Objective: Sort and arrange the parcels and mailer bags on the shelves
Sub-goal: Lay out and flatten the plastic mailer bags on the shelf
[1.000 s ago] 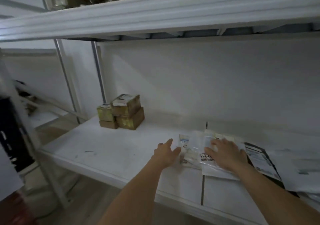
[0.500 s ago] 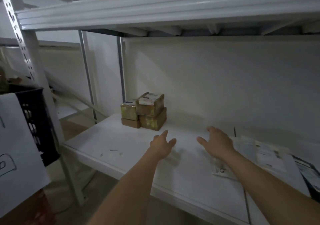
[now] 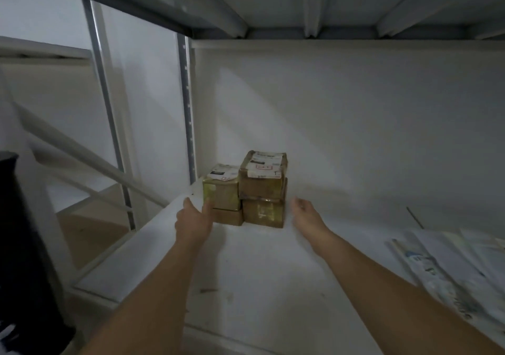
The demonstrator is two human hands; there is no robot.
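Left hand apparently touches 4 stacked parcels; right hand open beside.

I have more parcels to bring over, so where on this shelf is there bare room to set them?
The shelf is bare between the stacked boxes in the back left corner and the mailer bags spread at the right edge. The left hand and right hand flank the boxes, so it is crowded there.

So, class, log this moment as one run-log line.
left hand: open, at box stack | right hand: open, beside stack | mailer bags: flat on shelf
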